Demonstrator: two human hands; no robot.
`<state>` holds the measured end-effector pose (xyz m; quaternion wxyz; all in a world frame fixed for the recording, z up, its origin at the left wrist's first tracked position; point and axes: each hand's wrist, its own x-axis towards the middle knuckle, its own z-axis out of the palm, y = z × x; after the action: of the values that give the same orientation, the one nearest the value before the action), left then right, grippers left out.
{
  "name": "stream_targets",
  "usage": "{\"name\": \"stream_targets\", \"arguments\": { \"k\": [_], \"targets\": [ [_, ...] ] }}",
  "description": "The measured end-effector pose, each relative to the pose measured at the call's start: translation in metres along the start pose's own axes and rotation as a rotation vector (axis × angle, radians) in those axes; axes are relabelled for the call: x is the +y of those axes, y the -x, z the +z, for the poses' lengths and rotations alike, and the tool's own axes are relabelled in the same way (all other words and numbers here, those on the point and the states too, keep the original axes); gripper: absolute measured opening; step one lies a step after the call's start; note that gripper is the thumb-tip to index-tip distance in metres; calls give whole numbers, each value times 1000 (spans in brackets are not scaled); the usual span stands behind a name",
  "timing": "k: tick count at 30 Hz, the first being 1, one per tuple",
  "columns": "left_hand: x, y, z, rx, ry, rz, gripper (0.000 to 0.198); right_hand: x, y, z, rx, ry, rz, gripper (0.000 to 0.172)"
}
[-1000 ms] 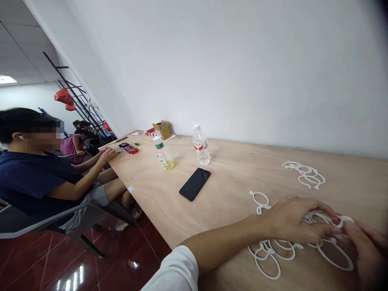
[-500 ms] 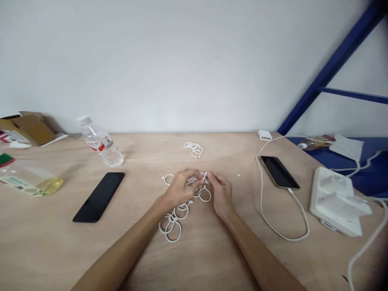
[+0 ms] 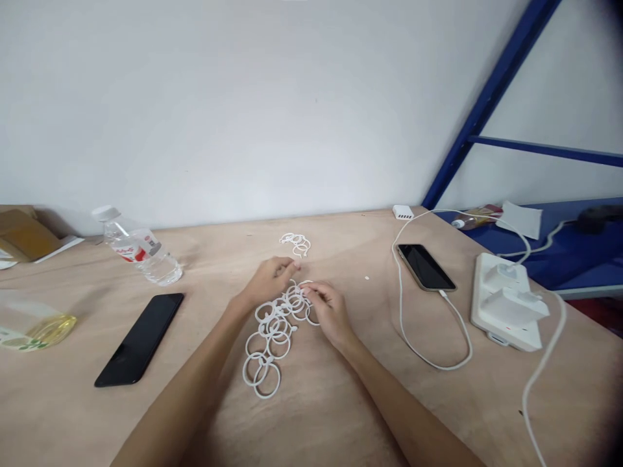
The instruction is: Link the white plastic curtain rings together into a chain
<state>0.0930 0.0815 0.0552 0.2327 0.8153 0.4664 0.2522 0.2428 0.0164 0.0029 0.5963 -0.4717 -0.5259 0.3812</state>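
White plastic rings point(image 3: 267, 379) with small knobs or clasps lie overlapping in a chain-like cluster on the wooden table. My right hand point(image 3: 331, 314) is at the far end of this cluster, thumb and fingers pinched on a white ring point(image 3: 312, 316). Just above and left of it, my left hand point(image 3: 267, 280) hovers with its fingertips pressed together; whatever is between them, if anything, is too small to make out. Beyond my left fingertips lies a smaller group of similar open white rings point(image 3: 300, 242), apart from the cluster.
To the left are a black phone point(image 3: 140, 340), a tilted water bottle point(image 3: 141, 250), a bottle of yellow liquid point(image 3: 46, 331) and a cardboard box point(image 3: 19, 233). At right lie a charging phone point(image 3: 426, 266), its white cable point(image 3: 400, 305) and a power strip point(image 3: 506, 305).
My hands have separated: the left has drawn up and left off the cluster, while the right stays at its far end. More rings now show. The camera view has turned slightly right.
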Motion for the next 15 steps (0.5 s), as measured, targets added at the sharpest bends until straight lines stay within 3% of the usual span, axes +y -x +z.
{"name": "stream_targets", "arguments": {
  "k": [2, 6, 11, 15],
  "targets": [
    [-17, -24, 7, 68, -120, 22, 29, 1, 0, 1, -49, 48, -94, 15],
    [-40, -59, 30, 86, -178, 36, 26, 6, 0, 1, 19, 63, -84, 17],
    [-43, -62, 40, 109, -90, 17, 13, 6, 0, 1, 29, 69, -70, 15],
    [-37, -54, 30, 133, 57, -37, 22, 5, 0, 1, 45, 73, -56, 13]
  ]
}}
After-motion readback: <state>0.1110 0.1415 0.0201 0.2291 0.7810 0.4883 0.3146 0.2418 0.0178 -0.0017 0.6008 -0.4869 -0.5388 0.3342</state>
